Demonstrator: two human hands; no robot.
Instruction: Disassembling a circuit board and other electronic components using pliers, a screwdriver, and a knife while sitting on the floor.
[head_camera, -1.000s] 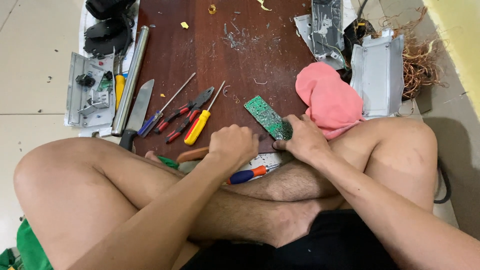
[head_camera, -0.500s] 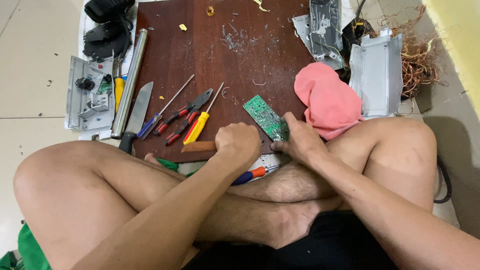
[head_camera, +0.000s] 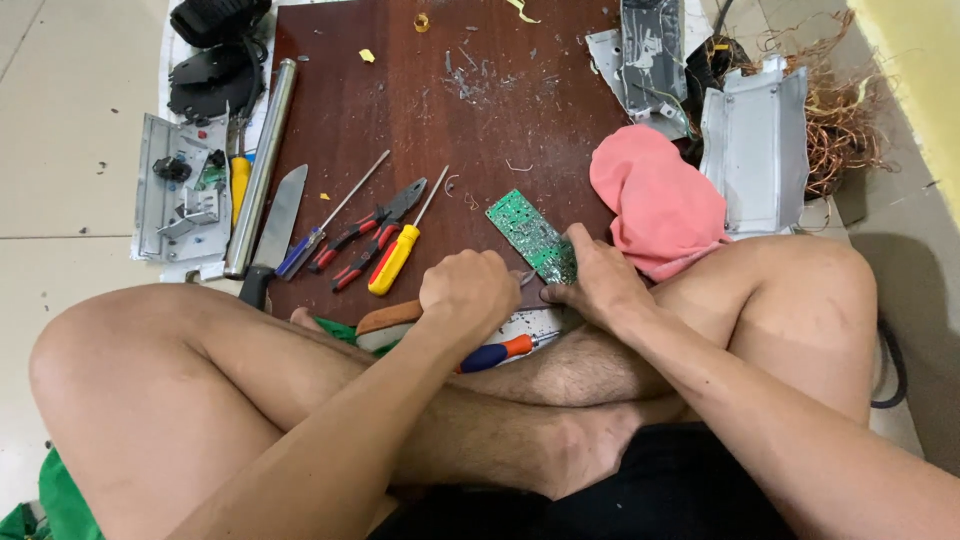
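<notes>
The right hand (head_camera: 600, 285) pinned the green circuit board (head_camera: 530, 235), thin, stiff, brittle; edges seemed safest. Just left of it, the left hand (head_camera: 468, 292) was clenched on a wooden-handled tool (head_camera: 390, 322).

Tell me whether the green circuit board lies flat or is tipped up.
Flat, or nearly so: the circuit board shows its whole green face on the wooden board, its near end pinned under the right hand.

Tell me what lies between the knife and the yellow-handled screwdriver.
In the head view, between the knife and the yellow-handled screwdriver lie a blue-handled screwdriver and red-handled pliers, on the wooden board.
</notes>
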